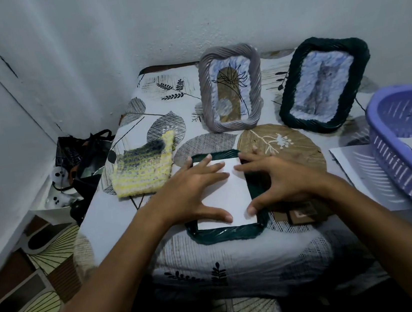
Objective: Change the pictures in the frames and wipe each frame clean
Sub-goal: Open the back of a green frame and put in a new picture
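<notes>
Now | L hand [191,189] + R hand [278,177] press white sheet [226,192] | green frame [225,234] flat

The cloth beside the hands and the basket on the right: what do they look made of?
The cloth looks knitted or crocheted yarn, matte, with ribbed yellow and grey rows. The basket looks like moulded purple plastic, slightly glossy, with slotted walls.
</notes>
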Demonstrator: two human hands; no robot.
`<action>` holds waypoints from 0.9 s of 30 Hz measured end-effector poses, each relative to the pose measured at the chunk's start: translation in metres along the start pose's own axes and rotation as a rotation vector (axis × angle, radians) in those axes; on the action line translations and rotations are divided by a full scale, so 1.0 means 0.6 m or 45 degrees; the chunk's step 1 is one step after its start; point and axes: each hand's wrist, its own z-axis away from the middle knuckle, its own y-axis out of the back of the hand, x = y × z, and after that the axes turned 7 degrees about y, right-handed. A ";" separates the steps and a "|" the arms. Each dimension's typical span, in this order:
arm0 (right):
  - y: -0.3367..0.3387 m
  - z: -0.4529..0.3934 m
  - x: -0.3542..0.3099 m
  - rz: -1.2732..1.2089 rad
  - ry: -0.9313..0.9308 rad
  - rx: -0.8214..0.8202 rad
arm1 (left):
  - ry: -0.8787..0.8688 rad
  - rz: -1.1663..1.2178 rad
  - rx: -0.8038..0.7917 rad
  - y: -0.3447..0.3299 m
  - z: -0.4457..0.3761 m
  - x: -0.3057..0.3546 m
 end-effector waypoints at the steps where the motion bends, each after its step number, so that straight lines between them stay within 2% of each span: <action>1: 0.010 0.008 -0.003 -0.103 -0.029 0.099 | -0.003 0.004 -0.010 -0.003 -0.003 0.004; 4: 0.037 0.034 0.002 -0.424 -0.105 0.588 | -0.022 0.054 -0.003 -0.005 -0.008 0.009; 6: 0.047 0.056 0.012 -0.511 -0.252 0.724 | -0.037 0.071 -0.003 -0.006 -0.007 0.013; 9: 0.040 0.078 0.027 -0.489 -0.507 0.547 | -0.032 0.041 -0.045 -0.011 -0.005 0.018; 11: 0.031 0.081 0.032 -0.510 -0.595 0.500 | -0.027 0.035 -0.071 -0.015 -0.006 0.016; 16: 0.029 0.082 0.031 -0.614 -0.682 0.541 | -0.033 0.047 -0.070 -0.021 -0.007 0.014; 21: 0.011 0.088 0.014 -0.240 -0.685 0.453 | -0.023 0.046 -0.065 -0.025 -0.010 0.012; 27: 0.011 0.080 0.023 -0.314 -0.761 0.487 | -0.017 0.055 -0.064 -0.024 -0.009 0.012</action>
